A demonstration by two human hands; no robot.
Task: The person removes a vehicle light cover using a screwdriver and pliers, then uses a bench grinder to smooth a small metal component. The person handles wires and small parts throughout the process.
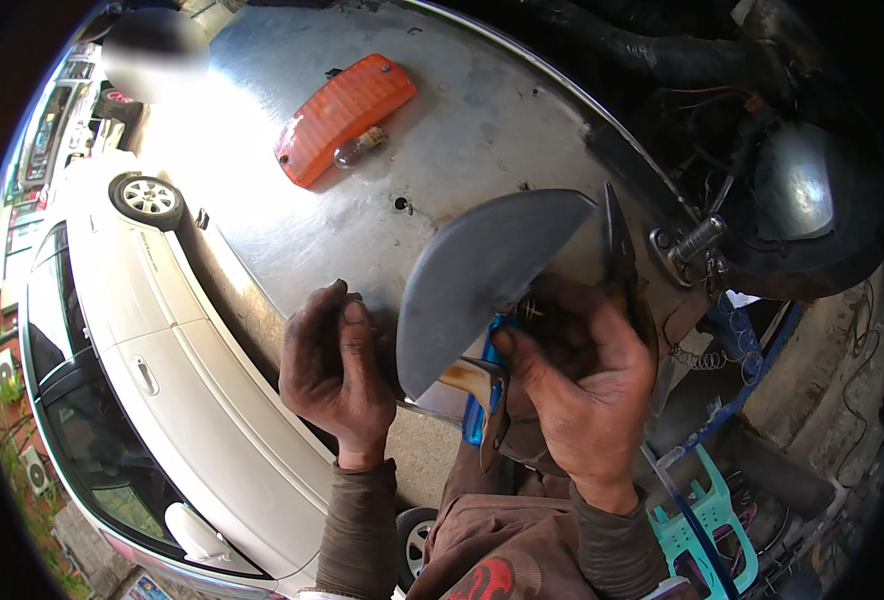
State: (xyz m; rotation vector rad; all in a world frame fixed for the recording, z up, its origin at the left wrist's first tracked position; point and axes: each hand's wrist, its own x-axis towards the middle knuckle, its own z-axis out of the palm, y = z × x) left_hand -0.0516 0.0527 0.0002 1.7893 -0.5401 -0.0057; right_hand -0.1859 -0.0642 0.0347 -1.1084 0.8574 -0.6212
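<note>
My left hand (340, 365) is closed, thumb against the curled fingers; whatever it may pinch is too small to make out. My right hand (587, 375) is closed, with thin yellowish wire-like strands (530, 306) showing at its fingertips. Between the hands stands a dark grey half-round plate (482, 270), hiding part of what lies behind it. Below its straight edge are a bright blue piece (479, 400) and a curved tan piece (469, 377). Dark pointed plier-like jaws (615, 232) rise beside my right hand.
An orange lamp lens (347, 115) and a small glass bulb (360, 147) lie on the bare metal panel (462, 110). At right are a round headlamp (797, 185), a metal bolt (697, 240) and a coiled wire (700, 360). A turquoise stool (707, 530) stands below; a white car (192, 360) is at left.
</note>
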